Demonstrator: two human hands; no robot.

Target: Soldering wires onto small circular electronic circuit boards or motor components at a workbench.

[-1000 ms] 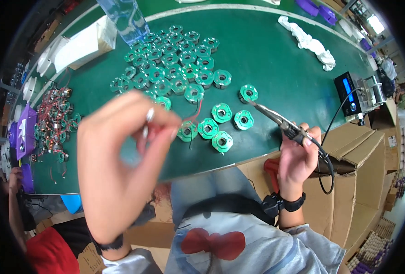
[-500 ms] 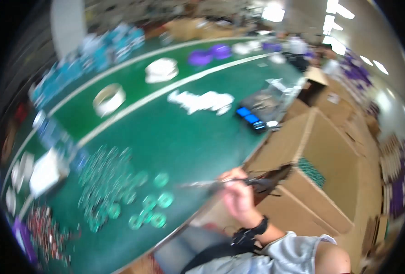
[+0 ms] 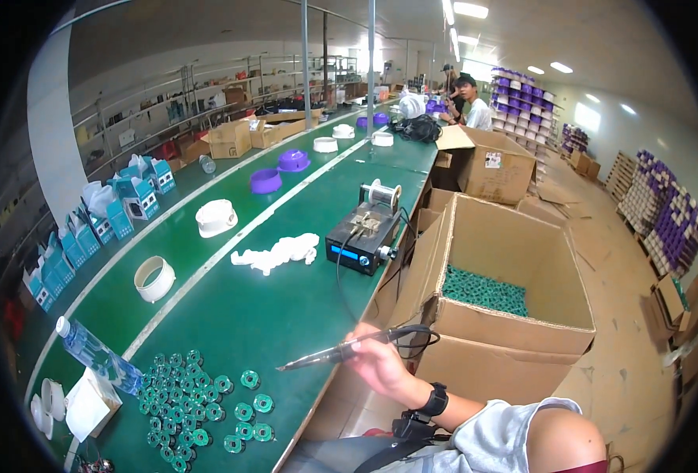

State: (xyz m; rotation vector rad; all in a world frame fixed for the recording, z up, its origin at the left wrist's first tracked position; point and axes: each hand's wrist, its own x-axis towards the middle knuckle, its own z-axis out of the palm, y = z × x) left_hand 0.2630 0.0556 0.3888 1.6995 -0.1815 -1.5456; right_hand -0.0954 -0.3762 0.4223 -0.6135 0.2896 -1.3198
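One soldering iron, slim, tapering, grey-shafted; tip perhaps dark.

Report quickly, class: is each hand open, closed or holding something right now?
Left hand: out of view, so it cannot be told.
Right hand: closed around a soldering iron.

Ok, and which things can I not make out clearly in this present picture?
In the head view:
- Left hand: outside the picture.
- Wired parts at lower left: cut off by the lower edge.
- Any solder joints on the round green boards on the table: too small.
- Depth of the green pieces in the open carton: hidden by its front wall.
- Grip of the soldering iron: partly covered by the right hand.
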